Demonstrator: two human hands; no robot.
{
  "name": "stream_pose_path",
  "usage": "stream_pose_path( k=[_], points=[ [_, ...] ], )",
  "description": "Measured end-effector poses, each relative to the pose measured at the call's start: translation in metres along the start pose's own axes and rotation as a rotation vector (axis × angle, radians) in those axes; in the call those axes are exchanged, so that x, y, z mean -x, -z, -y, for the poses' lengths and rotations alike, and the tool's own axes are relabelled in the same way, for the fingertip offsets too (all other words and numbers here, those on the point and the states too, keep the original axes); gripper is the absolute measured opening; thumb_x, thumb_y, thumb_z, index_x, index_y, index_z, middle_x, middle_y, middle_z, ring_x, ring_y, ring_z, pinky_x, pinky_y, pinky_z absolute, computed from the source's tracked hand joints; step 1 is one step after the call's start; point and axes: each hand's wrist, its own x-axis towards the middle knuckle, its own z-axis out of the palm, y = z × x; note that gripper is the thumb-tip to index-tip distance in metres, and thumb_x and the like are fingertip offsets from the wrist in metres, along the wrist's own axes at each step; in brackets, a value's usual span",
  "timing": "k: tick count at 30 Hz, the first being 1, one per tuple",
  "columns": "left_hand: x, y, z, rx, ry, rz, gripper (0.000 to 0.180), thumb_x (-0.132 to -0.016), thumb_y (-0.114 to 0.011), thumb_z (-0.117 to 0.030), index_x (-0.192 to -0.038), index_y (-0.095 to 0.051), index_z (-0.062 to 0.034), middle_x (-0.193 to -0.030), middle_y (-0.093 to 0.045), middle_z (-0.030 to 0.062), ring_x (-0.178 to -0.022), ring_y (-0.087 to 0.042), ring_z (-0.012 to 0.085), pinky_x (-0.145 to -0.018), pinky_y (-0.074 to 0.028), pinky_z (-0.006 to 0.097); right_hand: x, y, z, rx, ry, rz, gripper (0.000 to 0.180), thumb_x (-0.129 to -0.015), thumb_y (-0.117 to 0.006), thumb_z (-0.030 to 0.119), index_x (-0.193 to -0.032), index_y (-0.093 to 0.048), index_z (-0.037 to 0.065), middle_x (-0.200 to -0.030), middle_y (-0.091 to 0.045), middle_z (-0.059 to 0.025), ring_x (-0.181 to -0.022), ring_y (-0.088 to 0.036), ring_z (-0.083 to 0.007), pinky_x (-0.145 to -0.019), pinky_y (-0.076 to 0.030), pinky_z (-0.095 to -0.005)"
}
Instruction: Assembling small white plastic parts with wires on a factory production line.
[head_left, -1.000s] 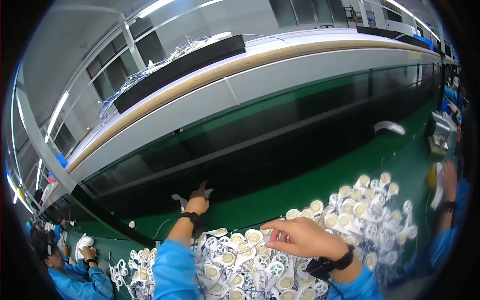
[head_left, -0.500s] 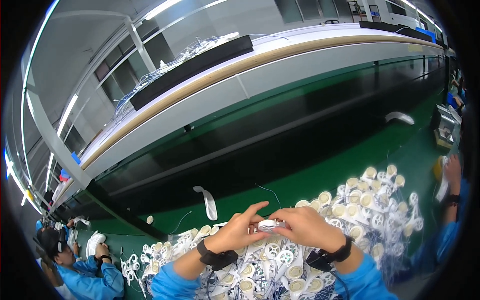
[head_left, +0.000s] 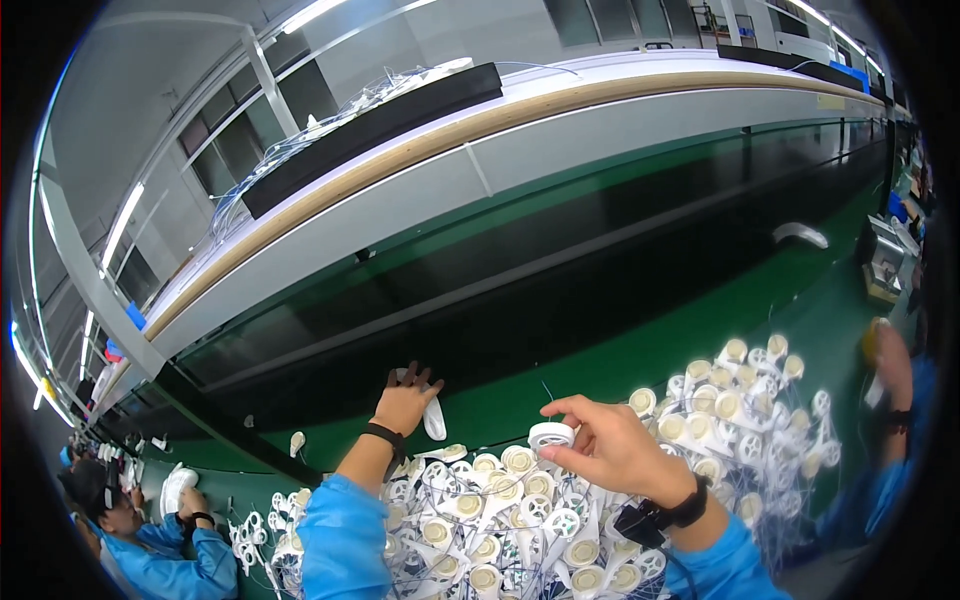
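Just above the near pile, my right hand [head_left: 622,455] pinches a white round plastic part [head_left: 551,434] between thumb and fingers. My left hand [head_left: 402,402], fingers spread, is stretched forward over a long white curved shell [head_left: 434,420] on the bench. The hand covers the shell's far end; whether the fingers press on it is hard to see. Below both hands spreads a heap of white plastic parts [head_left: 484,550] with round cream discs, spoked rings and thin wires.
A black conveyor belt [head_left: 520,280] runs beyond the green bench [head_left: 640,355]. Another white shell [head_left: 800,235] lies at the far right. At the left a co-worker in blue [head_left: 165,560] handles a white piece; another person's hand [head_left: 892,370] is at the right edge.
My left hand has let go of the round part and reached forward-left onto the white shell. The right hand keeps the part by itself, little moved.
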Motion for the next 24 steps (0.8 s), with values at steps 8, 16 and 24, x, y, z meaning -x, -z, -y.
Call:
stream_pose_path(
  k=[8,16,24],
  points=[
    [-0.006,-0.001,-0.012,-0.049,-0.205,0.066,0.050,-0.088,-0.054,-0.015,-0.138,-0.050,-0.0208,-0.141,-0.049,0.0094,-0.124,-0.052,0.0278,-0.097,-0.046,0.041,-0.001,0.001,-0.001,-0.031,0.047,0.004,0.031,-0.086,-0.072,0.023,-0.103,-0.065,-0.002,-0.083,-0.067,-0.0134,-0.062,-0.065,-0.0179,-0.055,-0.050,-0.0274],
    [0.001,0.020,-0.025,-0.096,-0.105,0.213,0.031,-0.084,-0.060,-0.015,-0.115,-0.059,-0.0119,-0.102,-0.061,0.0083,-0.092,-0.065,0.0254,-0.072,-0.052,0.037,0.003,0.001,0.002,-0.025,0.086,0.047,0.031,-0.086,-0.072,0.025,-0.105,-0.066,0.000,-0.089,-0.065,-0.0110,-0.068,-0.066,-0.0185,-0.060,-0.051,-0.0269],
    [0.034,0.122,0.001,0.602,0.591,-0.545,0.053,-0.060,-0.088,-0.038,-0.085,-0.058,-0.0025,-0.080,-0.062,0.0139,-0.074,-0.063,0.0325,-0.065,-0.049,0.043,0.015,0.011,0.026,-0.063,0.226,-0.142,0.027,-0.077,-0.080,0.014,-0.102,-0.072,0.007,-0.091,-0.056,-0.0042,-0.069,-0.056,-0.0107,-0.057,-0.046,-0.0209]
  ],
)
